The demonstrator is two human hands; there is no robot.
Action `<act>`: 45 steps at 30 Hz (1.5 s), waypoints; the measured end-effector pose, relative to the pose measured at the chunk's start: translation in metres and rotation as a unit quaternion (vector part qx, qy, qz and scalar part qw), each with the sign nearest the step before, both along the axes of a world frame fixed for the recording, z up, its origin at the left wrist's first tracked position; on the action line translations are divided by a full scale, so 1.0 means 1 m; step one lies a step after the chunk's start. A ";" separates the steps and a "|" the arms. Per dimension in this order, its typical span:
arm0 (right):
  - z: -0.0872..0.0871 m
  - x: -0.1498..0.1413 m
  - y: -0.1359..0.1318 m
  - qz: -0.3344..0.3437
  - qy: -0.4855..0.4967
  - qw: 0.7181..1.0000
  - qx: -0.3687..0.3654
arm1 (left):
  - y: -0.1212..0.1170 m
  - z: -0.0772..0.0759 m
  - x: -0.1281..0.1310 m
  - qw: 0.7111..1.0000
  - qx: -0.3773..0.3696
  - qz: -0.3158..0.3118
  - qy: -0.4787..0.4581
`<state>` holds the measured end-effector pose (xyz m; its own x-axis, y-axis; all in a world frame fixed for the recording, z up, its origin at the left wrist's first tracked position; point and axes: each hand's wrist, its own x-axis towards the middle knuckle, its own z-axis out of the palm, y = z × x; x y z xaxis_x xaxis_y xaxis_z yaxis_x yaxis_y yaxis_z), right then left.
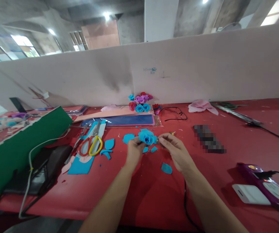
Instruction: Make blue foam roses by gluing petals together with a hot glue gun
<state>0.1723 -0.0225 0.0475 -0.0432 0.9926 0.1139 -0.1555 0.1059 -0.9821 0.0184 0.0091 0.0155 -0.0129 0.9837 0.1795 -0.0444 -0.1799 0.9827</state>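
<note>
A blue artificial rose [147, 137] with layered petals is held up in my left hand [134, 151], its fingers closed round the underside. At the rose's right edge, my right hand [174, 149] pinches a blue petal between thumb and fingertips; whether that petal is attached I cannot tell. Below the hands lie small loose blue petals [154, 149], and a larger cut petal [166, 168] rests nearer my right wrist. A scalloped blue piece [128, 138] sits just behind my left hand.
Scissors with red and yellow handles [95, 146] lie on a blue sheet [80, 165] at left. Finished flowers [141, 102] stand at the back. Glasses [175, 114], a blurred dark object [208, 139], a purple power strip [270, 189] and a green board [27, 142] surround the work.
</note>
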 end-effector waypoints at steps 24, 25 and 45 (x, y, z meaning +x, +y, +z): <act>-0.009 0.000 0.008 -0.081 -0.064 0.995 0.018 | -0.004 -0.004 0.001 0.973 0.112 -0.023 0.200; -0.008 0.000 0.007 -0.073 -0.063 0.995 0.014 | -0.004 -0.004 0.001 0.972 0.114 -0.019 0.205; -0.002 0.003 0.008 -0.024 -0.041 0.999 -0.008 | 0.000 -0.002 -0.002 0.973 0.104 -0.103 0.178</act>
